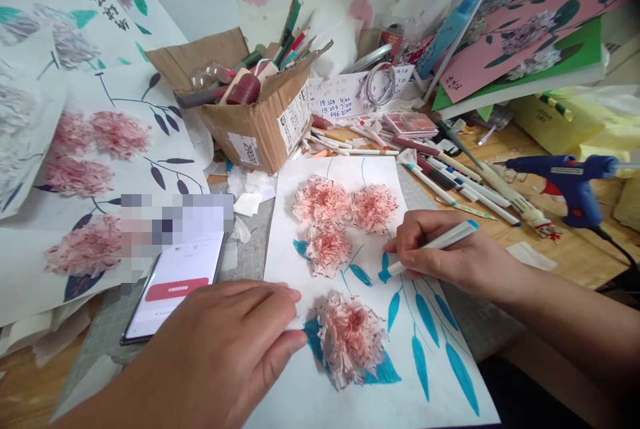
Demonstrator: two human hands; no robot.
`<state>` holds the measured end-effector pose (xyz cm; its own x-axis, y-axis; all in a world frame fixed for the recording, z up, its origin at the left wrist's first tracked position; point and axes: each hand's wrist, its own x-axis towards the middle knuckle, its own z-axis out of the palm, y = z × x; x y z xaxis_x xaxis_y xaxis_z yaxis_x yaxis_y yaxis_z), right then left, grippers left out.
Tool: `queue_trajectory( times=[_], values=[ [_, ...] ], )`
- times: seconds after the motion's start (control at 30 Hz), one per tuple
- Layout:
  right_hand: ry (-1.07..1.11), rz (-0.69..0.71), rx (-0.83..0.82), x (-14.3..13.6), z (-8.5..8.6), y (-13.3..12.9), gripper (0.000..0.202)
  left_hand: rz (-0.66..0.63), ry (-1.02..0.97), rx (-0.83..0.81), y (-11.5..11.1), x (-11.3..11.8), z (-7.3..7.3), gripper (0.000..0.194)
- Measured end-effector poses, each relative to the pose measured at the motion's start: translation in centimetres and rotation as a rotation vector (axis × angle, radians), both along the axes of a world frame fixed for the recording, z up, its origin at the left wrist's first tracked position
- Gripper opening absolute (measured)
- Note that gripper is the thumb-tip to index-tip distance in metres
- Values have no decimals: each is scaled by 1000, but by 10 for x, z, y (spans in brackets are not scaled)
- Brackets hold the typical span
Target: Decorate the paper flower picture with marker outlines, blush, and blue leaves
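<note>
My right hand [435,249] is closed around a white marker [440,242] with a blue end. The marker's tip touches the white paper sheet [285,375] beside a blue leaf [384,267]. My left hand [240,335] rests at the sheet's left side. Between its thumb and forefinger shows a small white piece [297,323], mostly hidden. Pink ruffled paper flowers sit on the sheet: one large flower [353,339] low down and a cluster of three [323,202] above. Blue leaves on thin stems [425,315] spread at the lower right.
A phone [180,275] lies left of the sheet, near finished flower pictures [120,182]. Behind stands a cardboard box [255,115] of tools. Several markers [460,182] and a blue glue gun [570,175] lie to the right. A pink flower card [530,29] leans at the back right.
</note>
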<state>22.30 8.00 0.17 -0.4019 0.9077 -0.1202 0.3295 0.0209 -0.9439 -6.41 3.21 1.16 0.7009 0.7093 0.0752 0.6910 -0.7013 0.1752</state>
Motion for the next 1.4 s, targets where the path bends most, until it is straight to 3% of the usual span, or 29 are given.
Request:
queue_trajectory(
  times=[0.63, 1.4],
  values=[
    [49, 19, -11, 5, -4, 5, 14, 28, 32, 29, 0, -1, -1, 32],
    [54, 20, -15, 5, -4, 7, 15, -35, -34, 48, 1, -3, -5, 26]
  ],
)
